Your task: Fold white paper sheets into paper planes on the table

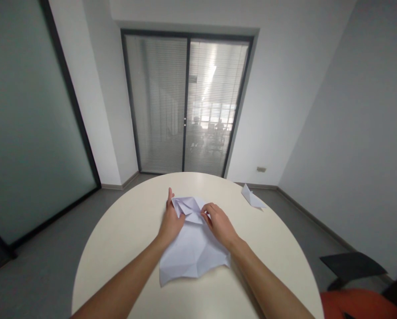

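A white sheet of paper (195, 250) with crease lines lies on the round table, its far end folded over in several layers. My left hand (171, 221) grips the folded part at its left edge, thumb on top and a finger pointing up beyond the paper. At the right side of the fold, my right hand (218, 223) pinches the paper between thumb and fingers. The near edge of the sheet is wavy and lifts a little off the table.
The round cream table (118, 248) carries a small folded paper piece (252, 198) near its far right edge. An orange chair (361, 303) with a black armrest (353, 265) stands at the right. Beyond the table is a glass door with blinds (158, 110).
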{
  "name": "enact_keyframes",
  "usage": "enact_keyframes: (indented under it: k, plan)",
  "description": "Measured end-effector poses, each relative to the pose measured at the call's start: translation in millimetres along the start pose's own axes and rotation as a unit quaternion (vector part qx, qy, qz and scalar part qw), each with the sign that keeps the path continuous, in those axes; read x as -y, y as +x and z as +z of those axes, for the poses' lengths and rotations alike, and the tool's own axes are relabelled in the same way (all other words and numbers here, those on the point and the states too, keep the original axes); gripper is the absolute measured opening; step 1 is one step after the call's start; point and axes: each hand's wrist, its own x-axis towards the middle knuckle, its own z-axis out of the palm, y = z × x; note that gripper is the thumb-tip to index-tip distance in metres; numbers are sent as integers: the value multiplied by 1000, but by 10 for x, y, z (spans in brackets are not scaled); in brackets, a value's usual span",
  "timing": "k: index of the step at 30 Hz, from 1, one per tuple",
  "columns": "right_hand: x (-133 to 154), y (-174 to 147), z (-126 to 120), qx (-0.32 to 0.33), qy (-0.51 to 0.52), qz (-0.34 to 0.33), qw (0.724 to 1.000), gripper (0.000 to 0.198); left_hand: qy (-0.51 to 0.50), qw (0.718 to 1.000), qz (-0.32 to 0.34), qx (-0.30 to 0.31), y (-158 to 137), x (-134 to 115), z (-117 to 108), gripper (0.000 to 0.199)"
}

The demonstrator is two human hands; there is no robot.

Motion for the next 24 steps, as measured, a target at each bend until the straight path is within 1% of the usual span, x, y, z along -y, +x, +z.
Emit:
enact_keyframes:
  k: [2, 4, 5, 8, 10, 12, 13, 14, 15, 17, 20, 22, 24]
  plan:
    - [-16, -6, -2, 16, 9, 22, 1000, 12, 34, 998, 47, -29, 11, -40, -39, 106]
    - [-28, -17, -6, 24, 26, 42, 999, 14, 59, 994, 80, -43, 9, -102, -75, 100]
    - [-32, -23, -8, 24, 36, 47, 998, 15, 72, 992, 95, -39, 3, -139, -91, 96]
    - [-46, -39, -5, 23, 47, 52, 997, 14, 103, 987, 125, -21, -20, -241, -118, 73]
    - [-69, -44, 5, 31, 28, 50, 998, 15, 98, 989, 113, -23, -22, -268, -125, 54]
    - [-111, -44, 17, 32, -4, 43, 999, 17, 82, 994, 69, -36, -1, -243, -128, 35]
    - [-138, -43, 21, 26, -16, 35, 999, 18, 74, 996, 35, -46, 17, -213, -130, 26]
    - [-166, -42, 22, 15, -24, 22, 999, 19, 64, 996, -1, -56, 40, -174, -132, 19]
    - [-194, -41, 20, 2, -25, 7, 1000, 20, 49, 995, -41, -72, 64, -130, -135, 17]
    - [-241, -39, 5, -26, -18, -27, 999, 22, -6, 990, -121, -75, 113, -44, -137, 20]
    - [-279, -42, -30, -52, -11, -62, 997, 23, -104, 967, -227, -50, 161, 46, -134, 23]
    - [-286, -47, -53, -59, -15, -74, 995, 23, -164, 948, -270, -40, 173, 72, -130, 23]
    - [-287, -54, -72, -66, -23, -80, 994, 22, -203, 935, -289, -34, 173, 78, -128, 23]
